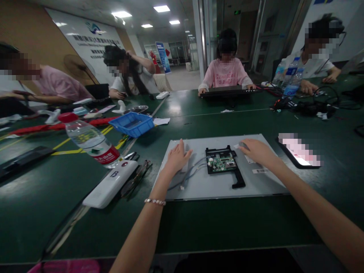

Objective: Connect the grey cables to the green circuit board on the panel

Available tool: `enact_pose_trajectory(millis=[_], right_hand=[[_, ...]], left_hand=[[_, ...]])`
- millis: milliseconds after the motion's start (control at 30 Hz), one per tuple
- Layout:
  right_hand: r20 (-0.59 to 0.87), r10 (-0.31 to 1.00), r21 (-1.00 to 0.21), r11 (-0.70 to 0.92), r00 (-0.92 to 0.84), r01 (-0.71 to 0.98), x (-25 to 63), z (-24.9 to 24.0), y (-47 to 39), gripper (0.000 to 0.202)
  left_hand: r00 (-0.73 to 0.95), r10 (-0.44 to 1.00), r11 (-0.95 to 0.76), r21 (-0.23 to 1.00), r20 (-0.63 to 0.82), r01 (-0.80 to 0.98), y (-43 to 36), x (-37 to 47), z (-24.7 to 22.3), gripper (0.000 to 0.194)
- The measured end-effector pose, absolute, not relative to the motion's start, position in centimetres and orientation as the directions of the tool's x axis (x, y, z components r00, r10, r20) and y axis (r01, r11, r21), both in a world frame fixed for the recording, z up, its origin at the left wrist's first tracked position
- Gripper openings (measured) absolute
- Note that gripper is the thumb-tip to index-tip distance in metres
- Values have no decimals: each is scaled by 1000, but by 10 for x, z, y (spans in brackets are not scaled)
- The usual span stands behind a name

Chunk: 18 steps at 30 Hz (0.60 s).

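Note:
A flat grey metal panel (196, 191) lies on the table in front of me. On it sits a black plastic bracket (239, 180) around a green circuit board (223, 163), with grey cables (193, 168) running off its left side. My left hand (178, 158) rests on the panel's left part, fingers spread, over a pale piece that it partly covers. Toward the panel's right, my right hand (257, 151) has its fingers bent and together at a small whitish piece (236, 146); what lies under the fingertips is hidden. A barcode label (260, 171) shows below that hand.
Left of the panel are a white power bank (112, 184), eyeglasses (135, 180), a tilted-looking water bottle (93, 142) and a blue tray (132, 124). A phone (298, 151) lies at right. Several people sit around the green table (227, 223); one opposite holds a dark panel (227, 92).

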State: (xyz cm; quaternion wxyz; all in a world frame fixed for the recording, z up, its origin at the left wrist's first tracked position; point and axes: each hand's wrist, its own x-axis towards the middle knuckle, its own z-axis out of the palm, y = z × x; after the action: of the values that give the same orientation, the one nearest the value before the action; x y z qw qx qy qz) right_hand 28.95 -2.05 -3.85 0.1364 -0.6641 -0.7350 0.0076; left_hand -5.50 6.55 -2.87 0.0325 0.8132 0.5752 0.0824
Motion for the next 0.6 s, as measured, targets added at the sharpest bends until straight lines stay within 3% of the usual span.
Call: enact_pose_trajectory(millis=[167, 267, 367, 467, 600], right_hand=[[270, 958, -190, 146, -92, 971, 279, -31, -19, 38], [289, 945, -166, 204, -150, 965, 272, -29, -18, 30], [311, 935, -141, 224, -172, 964, 266, -28, -18, 26], [308, 938, -98, 198, -159, 975, 262, -27, -19, 29], [308, 937, -78, 198, -166, 977, 263, -25, -21, 32]], left_hand=[[282, 949, -306, 198, 139, 931, 52, -49, -20, 78], [287, 906, -338, 126, 310, 933, 36, -37, -8, 73], [425, 815, -487, 70, 394, 870, 19, -19, 4, 66], [601, 738, -649, 81, 306, 757, 5, -5, 7, 60], [747, 651, -758, 175, 137, 628, -3, 1, 3, 71]])
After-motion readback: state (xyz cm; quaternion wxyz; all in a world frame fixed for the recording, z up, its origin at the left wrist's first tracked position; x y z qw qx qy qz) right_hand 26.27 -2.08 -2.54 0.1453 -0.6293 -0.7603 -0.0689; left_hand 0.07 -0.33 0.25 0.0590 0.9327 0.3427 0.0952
